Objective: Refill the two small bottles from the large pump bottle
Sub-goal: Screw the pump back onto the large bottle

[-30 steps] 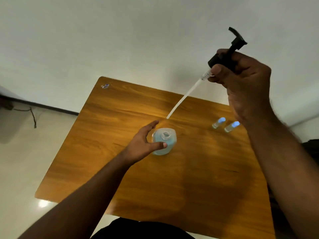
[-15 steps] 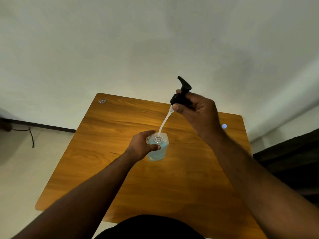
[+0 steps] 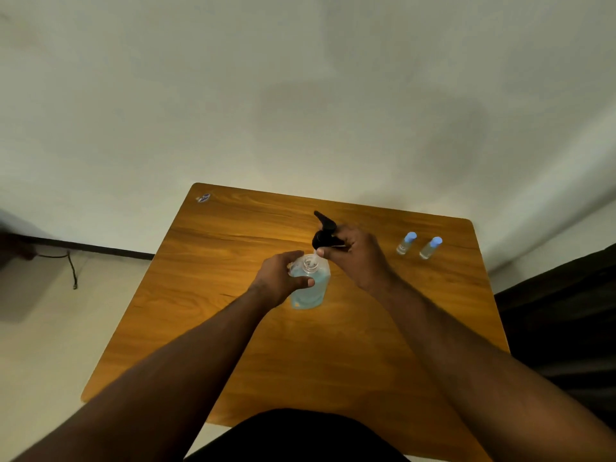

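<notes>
Just beside the left hand [image 3: 283, 278] clamping the large pump bottle [image 3: 310, 288], the right hand [image 3: 353, 255] grips the pump head [image 3: 324, 235] at the open neck; both capped small bottles [image 3: 418, 245] look refilled.

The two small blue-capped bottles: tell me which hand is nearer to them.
Right. The right hand, holding the black pump head, sits just left of the small bottles with bare table between. The left hand grips the large bottle, farther left.
</notes>
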